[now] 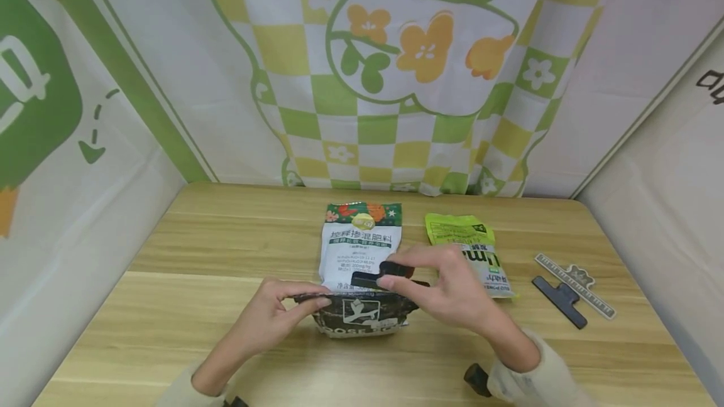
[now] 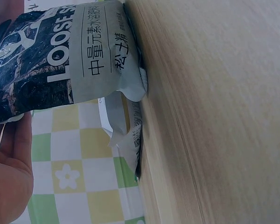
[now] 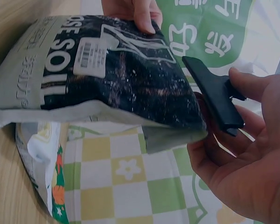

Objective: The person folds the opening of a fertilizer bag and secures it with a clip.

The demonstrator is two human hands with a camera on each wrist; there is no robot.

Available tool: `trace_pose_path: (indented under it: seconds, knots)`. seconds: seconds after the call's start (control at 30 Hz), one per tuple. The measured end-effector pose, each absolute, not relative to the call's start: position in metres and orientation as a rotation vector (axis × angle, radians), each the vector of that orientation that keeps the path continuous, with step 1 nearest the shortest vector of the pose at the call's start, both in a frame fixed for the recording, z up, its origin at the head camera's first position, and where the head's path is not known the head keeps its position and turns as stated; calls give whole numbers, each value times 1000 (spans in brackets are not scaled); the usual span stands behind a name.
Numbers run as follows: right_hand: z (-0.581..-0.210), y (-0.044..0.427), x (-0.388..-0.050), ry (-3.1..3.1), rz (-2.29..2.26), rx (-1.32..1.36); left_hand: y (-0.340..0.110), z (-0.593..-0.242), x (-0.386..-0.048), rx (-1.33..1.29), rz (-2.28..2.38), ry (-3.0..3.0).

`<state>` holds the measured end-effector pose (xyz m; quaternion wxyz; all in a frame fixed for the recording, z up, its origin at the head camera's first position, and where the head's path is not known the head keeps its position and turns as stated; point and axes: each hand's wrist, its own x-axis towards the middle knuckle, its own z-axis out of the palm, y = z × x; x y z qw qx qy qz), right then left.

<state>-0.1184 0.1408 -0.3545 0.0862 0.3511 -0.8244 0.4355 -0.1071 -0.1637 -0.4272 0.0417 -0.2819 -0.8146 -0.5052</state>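
A dark bag lettered "LOOSE SOIL" (image 1: 367,321) stands upright on the table, its top edge folded over. My left hand (image 1: 270,318) pinches the left end of that top edge between thumb and fingers. In my right hand (image 1: 460,294) is a black bag clip (image 3: 213,93), gripped by its handles with the thumb on one side and fingers on the other. The clip is just above the right part of the bag's top edge. In the right wrist view the clip's long bar is close to the folded edge; whether they touch I cannot tell.
Behind the dark bag lies a white bag with a green floral top (image 1: 362,247). A yellow-green bag (image 1: 455,230) lies to its right. Further right, a second black clip (image 1: 557,300) lies beside a pale ruler-marked clip (image 1: 594,301). A checkered curtain (image 1: 373,130) hangs behind the table.
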Motion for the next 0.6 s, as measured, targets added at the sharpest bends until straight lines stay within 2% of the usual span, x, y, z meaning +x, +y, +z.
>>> trace_pose_path:
  seconds: [0.6]
  knots:
    - [-354, 123, -113, -2359, 1214, 1100, -163, -428, -108, -866, -1561, -2482]
